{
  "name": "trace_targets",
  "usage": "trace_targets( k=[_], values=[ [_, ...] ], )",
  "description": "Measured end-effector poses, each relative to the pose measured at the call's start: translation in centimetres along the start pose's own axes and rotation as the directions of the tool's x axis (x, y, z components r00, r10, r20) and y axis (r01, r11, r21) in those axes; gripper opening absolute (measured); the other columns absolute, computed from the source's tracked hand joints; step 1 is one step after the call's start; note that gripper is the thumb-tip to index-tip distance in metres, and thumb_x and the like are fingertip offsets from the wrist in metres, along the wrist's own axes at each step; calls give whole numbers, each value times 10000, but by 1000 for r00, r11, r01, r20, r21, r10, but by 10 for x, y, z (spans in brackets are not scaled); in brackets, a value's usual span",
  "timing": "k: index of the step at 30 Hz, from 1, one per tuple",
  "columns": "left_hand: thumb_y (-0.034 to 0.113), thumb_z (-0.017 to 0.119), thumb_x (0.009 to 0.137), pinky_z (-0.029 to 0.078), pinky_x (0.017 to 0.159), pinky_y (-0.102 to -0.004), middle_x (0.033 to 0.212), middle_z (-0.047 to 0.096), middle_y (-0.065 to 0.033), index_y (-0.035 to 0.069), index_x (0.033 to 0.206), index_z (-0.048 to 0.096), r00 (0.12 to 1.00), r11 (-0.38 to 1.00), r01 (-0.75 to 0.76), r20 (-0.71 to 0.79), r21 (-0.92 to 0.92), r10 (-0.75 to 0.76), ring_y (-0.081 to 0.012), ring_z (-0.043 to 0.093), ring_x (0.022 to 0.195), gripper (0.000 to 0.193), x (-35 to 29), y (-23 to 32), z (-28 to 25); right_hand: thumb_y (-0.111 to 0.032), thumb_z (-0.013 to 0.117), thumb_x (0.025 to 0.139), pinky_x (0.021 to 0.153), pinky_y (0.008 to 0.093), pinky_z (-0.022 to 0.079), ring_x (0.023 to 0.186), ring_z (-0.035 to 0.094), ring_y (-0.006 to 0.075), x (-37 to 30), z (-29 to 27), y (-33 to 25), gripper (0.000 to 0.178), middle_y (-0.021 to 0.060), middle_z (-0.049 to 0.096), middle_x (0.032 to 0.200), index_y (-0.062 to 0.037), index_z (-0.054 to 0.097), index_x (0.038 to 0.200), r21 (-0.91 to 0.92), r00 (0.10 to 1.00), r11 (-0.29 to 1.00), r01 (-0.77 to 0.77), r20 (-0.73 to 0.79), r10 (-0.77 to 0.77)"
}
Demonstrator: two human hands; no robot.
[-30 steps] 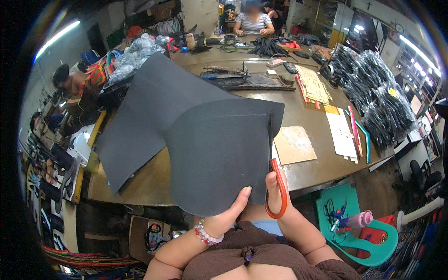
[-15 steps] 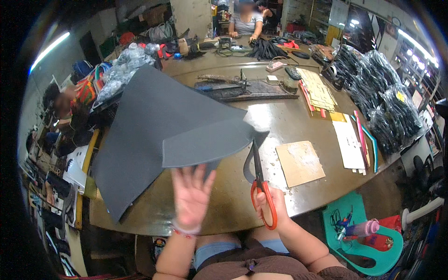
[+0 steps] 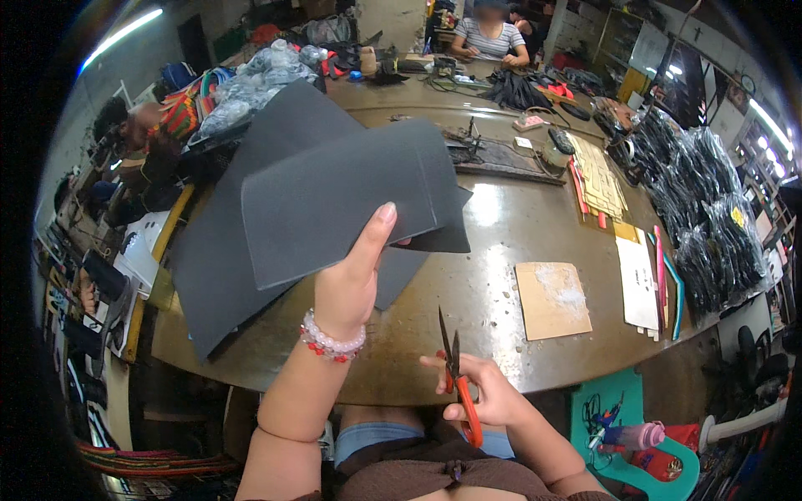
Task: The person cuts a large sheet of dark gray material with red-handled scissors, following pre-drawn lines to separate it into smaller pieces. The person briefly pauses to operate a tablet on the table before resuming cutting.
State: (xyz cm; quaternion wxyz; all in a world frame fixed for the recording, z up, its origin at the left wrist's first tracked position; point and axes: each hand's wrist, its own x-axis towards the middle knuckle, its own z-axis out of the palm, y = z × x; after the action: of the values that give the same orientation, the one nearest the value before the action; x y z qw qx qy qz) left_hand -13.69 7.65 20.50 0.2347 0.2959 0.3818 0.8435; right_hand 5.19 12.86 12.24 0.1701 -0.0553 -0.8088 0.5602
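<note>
My left hand point(image 3: 349, 288) grips a dark grey sheet piece point(image 3: 326, 209), thumb on top and the other fingers hidden beneath. The piece is lifted and curls over at its right end, with a thin pale line across it. Under it a larger dark grey sheet point(image 3: 217, 267) lies on the table; whether the two are joined I cannot tell. Close to the table's front edge, my right hand point(image 3: 494, 394) holds scissors point(image 3: 469, 411) with orange-red handles. Their dark blades point away from me, slightly parted, apart from the sheet.
On the brown table point(image 3: 418, 359) lies a tan board point(image 3: 551, 309), with pale card strips point(image 3: 637, 280) farther right. Black bundles in clear plastic point(image 3: 710, 209) fill the right side. A green chair point(image 3: 668, 463) holds a pink bottle point(image 3: 639, 436). A person point(image 3: 491, 37) sits across the table.
My left hand, open before, has closed on the grey piece and raised it. The scissors have come away from the sheet, down toward me, in my right hand.
</note>
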Motion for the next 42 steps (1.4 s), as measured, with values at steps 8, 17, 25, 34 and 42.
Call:
trace_targets(
  k=[8, 17, 25, 34, 42],
  values=[
    [85, 542, 823, 518, 567, -290, 908, 571, -79, 17, 1007, 525, 992, 994, 54, 109, 97, -65, -165, 580, 765, 196, -22, -1, 11, -529, 619, 701, 527, 255, 396, 557, 471, 121, 16, -7, -19, 543, 37, 462, 578, 3, 508, 684, 246, 980, 968, -49, -174, 93],
    [111, 481, 850, 519, 740, -375, 1034, 549, -100, 18, 1108, 471, 977, 988, 137, 154, 76, -147, -214, 575, 904, 275, -35, -4, 12, -561, 609, 697, 494, 249, 356, 551, 437, 114, 20, -8, -25, 563, 39, 448, 587, -12, 489, 675, 203, 957, 979, -36, -275, 92],
    [101, 477, 856, 518, 744, -382, 1022, 551, -90, 25, 1088, 482, 980, 990, 122, 151, 67, -131, -206, 573, 896, 244, -36, -9, 11, -584, 591, 698, 487, 249, 343, 556, 422, 105, 20, -7, -23, 576, 34, 421, 578, -28, 451, 646, 178, 953, 984, -33, -291, 84],
    [77, 502, 857, 540, 724, -329, 952, 559, -100, -40, 991, 532, 984, 994, 106, 145, 13, -107, -172, 581, 809, 181, -37, -9, 16, -541, 589, 729, 404, 212, 285, 460, 356, 44, 16, 0, -20, 523, -43, 370, 509, -55, 424, 626, 251, 935, 967, -52, -328, 136],
    [63, 502, 842, 498, 732, -328, 961, 569, -84, -5, 1033, 514, 990, 952, -17, 140, 307, -27, -177, 575, 834, 203, -40, -17, 7, -515, 580, 751, 395, 196, 325, 443, 416, 48, 11, 5, -27, 484, -46, 392, 507, -56, 457, 657, 366, 913, 920, -140, -311, 263]
  ],
)
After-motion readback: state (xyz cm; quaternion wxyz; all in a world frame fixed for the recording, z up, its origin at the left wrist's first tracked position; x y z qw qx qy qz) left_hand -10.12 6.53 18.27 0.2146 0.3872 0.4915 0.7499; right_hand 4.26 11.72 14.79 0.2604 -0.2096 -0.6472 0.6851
